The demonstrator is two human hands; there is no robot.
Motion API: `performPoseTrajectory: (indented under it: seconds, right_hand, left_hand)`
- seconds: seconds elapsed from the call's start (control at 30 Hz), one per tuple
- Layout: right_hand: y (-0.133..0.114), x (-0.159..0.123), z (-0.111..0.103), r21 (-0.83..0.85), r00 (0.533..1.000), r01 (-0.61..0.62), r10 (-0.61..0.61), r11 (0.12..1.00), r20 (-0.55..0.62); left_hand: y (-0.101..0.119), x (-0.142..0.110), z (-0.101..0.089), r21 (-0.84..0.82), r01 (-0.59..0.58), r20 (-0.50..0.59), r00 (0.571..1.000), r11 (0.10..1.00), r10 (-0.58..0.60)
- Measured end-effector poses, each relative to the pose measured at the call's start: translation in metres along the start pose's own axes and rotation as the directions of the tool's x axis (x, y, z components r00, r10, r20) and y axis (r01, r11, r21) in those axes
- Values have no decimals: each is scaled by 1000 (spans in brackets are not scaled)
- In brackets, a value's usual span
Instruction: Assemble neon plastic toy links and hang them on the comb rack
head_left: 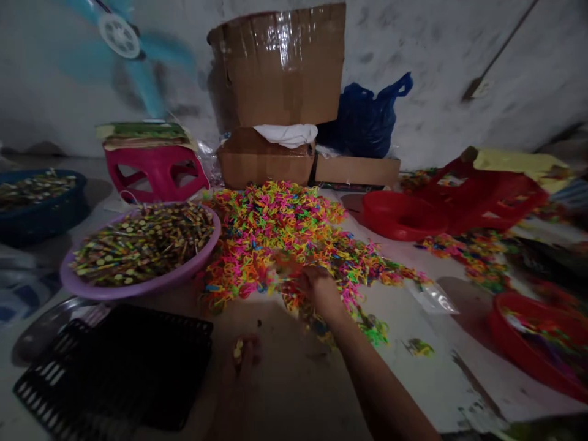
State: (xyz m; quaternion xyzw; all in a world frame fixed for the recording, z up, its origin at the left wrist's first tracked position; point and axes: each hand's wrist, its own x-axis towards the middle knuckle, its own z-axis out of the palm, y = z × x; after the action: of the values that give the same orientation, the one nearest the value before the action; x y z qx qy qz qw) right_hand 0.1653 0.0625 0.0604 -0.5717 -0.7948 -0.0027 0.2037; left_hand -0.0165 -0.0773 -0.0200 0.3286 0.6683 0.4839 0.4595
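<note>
My left hand [248, 352] is low in front of me, in shadow, closed around a few small tubes [237, 350] with pale round ends. Farther forward, my right hand [316, 283] reaches down to the near edge of a heap of small, bright plastic pieces [285, 214] in pink, yellow, orange and green. Its fingers look bent together. Blur hides what is between them. To the left, a purple basin [184, 278] is filled with many thin patterned tubes [142, 245] with round ends like those in my left hand.
A black plastic tray [138, 367] lies front left, over a metal dish [41, 334]. Red basins [399, 214] and a red stool [487, 196] stand right. Behind the heap are cardboard boxes [289, 73], a blue bag [367, 119], a pink stool [156, 171] and a fan [120, 37].
</note>
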Motion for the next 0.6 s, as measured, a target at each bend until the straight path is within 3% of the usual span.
performPoseTrajectory:
  seconds: [0.1, 0.2, 0.3, 0.47, 0.6]
  right_hand:
    - [49, -19, -24, -25, 977, 2, -7, 1000, -214]
    - [75, -23, -35, -127, 947, -87, 42, 988, -318]
    - [59, -15, -35, -96, 941, -81, 45, 992, -336]
    - [7, -15, -21, 78, 975, 39, -21, 996, -222]
    - [-8, -44, -9, 304, 969, 124, -49, 945, -242]
  left_hand:
    - [-5, 9, 7, -34, -100, -54, 994, 994, 98]
    - [5, 34, 9, 82, -294, 6, 956, 952, 294]
    - [28, 63, 17, 283, -490, 156, 872, 825, 465]
    - [51, 84, 53, 448, -369, 106, 926, 814, 362]
    - [53, 83, 66, 463, -343, 154, 939, 817, 308]
